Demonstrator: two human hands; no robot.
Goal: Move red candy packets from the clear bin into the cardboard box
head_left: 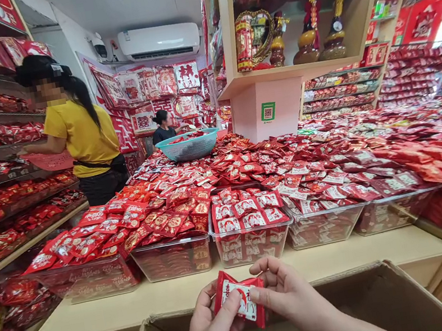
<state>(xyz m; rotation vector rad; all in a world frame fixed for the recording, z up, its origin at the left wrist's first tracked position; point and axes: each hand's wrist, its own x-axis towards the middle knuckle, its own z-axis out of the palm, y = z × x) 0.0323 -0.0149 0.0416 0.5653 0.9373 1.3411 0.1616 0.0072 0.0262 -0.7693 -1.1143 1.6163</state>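
My left hand (215, 326) is closed around small red wrapped packets, its thumb pressing on the front. The front packet (247, 312) has a white label with red and dark lettering. Red wrapping behind it looks like at least one more packet, but the exact number is hidden. On the right side, my right hand (286, 293) pinches the packet's edge between thumb and curled fingers. Both hands are above an open cardboard box (379, 286). Just beyond them stands a clear bin (254, 245) with similar red-and-white packets in rows.
More clear bins (173, 259) heaped with red packets line the pale counter (89, 320). Behind them sits a turquoise basket (190, 147). A person in a yellow top (89, 131) faces the left shelves; another person (162, 127) is farther back. A display cabinet (294, 70) overhangs the bins.
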